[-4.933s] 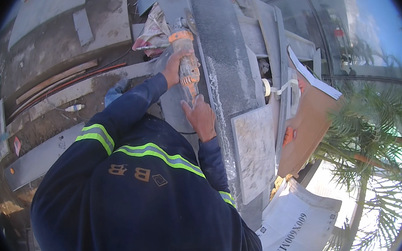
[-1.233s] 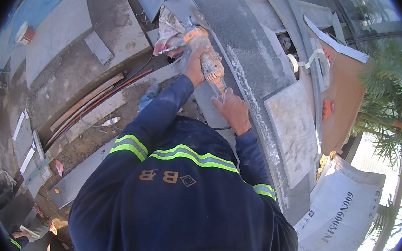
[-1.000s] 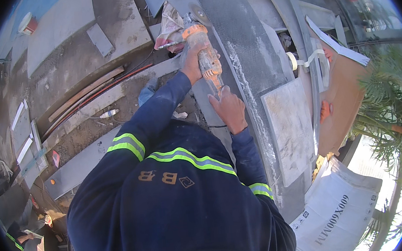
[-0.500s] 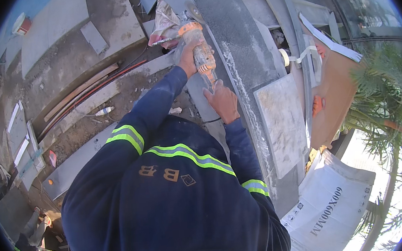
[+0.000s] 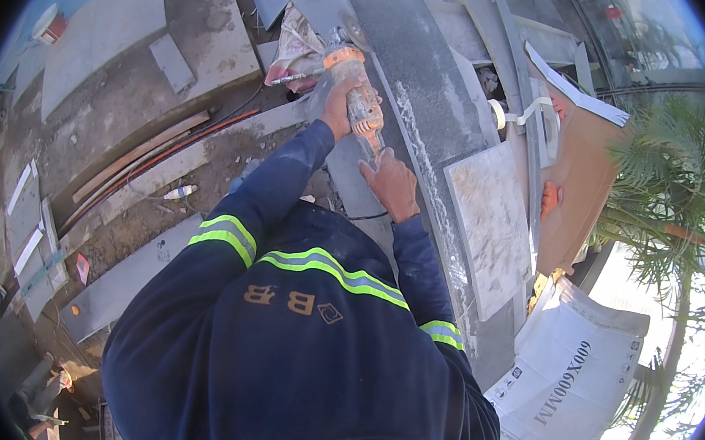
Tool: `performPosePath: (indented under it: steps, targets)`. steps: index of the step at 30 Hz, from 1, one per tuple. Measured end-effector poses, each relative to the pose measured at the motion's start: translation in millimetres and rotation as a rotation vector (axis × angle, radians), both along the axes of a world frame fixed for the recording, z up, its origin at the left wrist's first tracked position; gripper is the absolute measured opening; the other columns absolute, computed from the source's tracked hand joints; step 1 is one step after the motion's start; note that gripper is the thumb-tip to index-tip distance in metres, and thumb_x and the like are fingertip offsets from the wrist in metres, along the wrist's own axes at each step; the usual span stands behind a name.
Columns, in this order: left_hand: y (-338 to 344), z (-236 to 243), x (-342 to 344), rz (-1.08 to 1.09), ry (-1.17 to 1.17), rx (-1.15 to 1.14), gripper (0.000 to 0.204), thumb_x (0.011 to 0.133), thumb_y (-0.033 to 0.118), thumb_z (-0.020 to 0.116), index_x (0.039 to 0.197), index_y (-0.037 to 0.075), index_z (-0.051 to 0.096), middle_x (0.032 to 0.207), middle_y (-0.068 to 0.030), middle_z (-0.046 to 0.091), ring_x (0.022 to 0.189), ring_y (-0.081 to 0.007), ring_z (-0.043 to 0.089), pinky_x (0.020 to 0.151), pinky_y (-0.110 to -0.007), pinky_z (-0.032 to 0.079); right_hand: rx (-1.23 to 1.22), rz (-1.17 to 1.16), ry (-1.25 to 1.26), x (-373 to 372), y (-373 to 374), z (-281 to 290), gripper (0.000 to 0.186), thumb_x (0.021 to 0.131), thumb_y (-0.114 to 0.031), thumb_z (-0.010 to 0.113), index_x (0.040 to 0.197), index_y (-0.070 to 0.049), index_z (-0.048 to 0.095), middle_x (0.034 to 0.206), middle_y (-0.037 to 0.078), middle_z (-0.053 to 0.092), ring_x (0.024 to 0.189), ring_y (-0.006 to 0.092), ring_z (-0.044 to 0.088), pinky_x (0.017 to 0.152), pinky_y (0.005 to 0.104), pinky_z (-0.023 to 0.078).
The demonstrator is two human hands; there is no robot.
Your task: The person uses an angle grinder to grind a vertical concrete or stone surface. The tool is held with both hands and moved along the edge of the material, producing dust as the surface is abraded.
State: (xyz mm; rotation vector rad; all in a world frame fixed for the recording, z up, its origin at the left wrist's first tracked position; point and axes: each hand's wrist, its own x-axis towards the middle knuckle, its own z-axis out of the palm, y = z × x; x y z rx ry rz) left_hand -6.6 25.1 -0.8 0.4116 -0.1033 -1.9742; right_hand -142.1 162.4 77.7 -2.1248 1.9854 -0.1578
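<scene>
both hands grip the orange grinder (image 5: 357, 92): left hand (image 5: 333, 107) near its head, right hand (image 5: 391, 184) at its tail; it lies lengthwise along the grey stone slab (image 5: 424, 86), disc pointing away, dusty edge just right.

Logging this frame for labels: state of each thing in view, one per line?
Angle grinder: held in both hands, disc end against the long grey slab.
Left hand: closed around the grinder's front.
Right hand: gripping its rear end.
Long grey slab: lying flat, pale dusty line along it.
Marble tile: lying loose on the slab.
Tape roll: strip partly unrolled.
</scene>
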Motion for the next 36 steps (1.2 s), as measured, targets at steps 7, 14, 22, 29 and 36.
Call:
performPosePath:
  steps: [7, 14, 22, 29, 36]
  targets:
    - [6.2, -0.8, -2.0, -0.004, 0.002, 0.008, 0.033, 0.083, 0.025, 0.069, 0.106, 0.005, 0.056, 0.092, -0.0161, 0.064, 0.084, -0.0323, 0.068, 0.072, -0.049, 0.059, 0.014, 0.002, 0.01, -1.9, 7.6, 1.6, 0.043, 0.086, -0.041, 0.069, 0.094, -0.002, 0.053, 0.075, 0.023, 0.068, 0.073, 0.0411, 0.068, 0.064, 0.0497, 0.053]
    - [9.7, 1.4, -1.9, 0.003, -0.013, 0.035, 0.035, 0.083, 0.025, 0.07, 0.107, 0.005, 0.056, 0.091, -0.0155, 0.064, 0.083, -0.0321, 0.068, 0.072, -0.049, 0.059, 0.048, -0.009, 0.003, -1.4, 9.8, 3.7, 0.045, 0.086, -0.042, 0.068, 0.094, -0.001, 0.052, 0.075, 0.023, 0.068, 0.073, 0.0415, 0.068, 0.065, 0.0503, 0.053]
    - [3.3, 2.8, -3.0, 0.0, 0.0, 0.024, 0.035, 0.083, 0.025, 0.071, 0.107, 0.005, 0.055, 0.09, -0.0147, 0.064, 0.081, -0.0311, 0.068, 0.071, -0.048, 0.059, 0.051, -0.002, -0.014, -6.2, -0.2, -4.3, 0.048, 0.087, -0.044, 0.066, 0.097, 0.0, 0.051, 0.077, 0.024, 0.068, 0.075, 0.0426, 0.068, 0.066, 0.0508, 0.053]
    - [-9.5, -6.2, -6.2, 0.014, -0.027, 0.038, 0.034, 0.081, 0.026, 0.072, 0.104, 0.006, 0.056, 0.088, -0.0152, 0.065, 0.079, -0.0308, 0.069, 0.067, -0.05, 0.059, 0.082, -0.021, -0.013, -4.2, -8.0, -0.3, 0.049, 0.087, -0.045, 0.066, 0.098, 0.001, 0.053, 0.084, 0.027, 0.068, 0.082, 0.0454, 0.067, 0.072, 0.0526, 0.052]
    - [-15.0, -3.6, -6.0, 0.019, -0.015, 0.018, 0.032, 0.081, 0.026, 0.072, 0.102, 0.007, 0.056, 0.087, -0.0156, 0.064, 0.078, -0.0309, 0.069, 0.064, -0.05, 0.059, 0.077, -0.016, -0.06, -5.3, -15.0, 0.4, 0.05, 0.087, -0.045, 0.066, 0.099, 0.002, 0.053, 0.085, 0.029, 0.068, 0.084, 0.0477, 0.066, 0.074, 0.0547, 0.051]
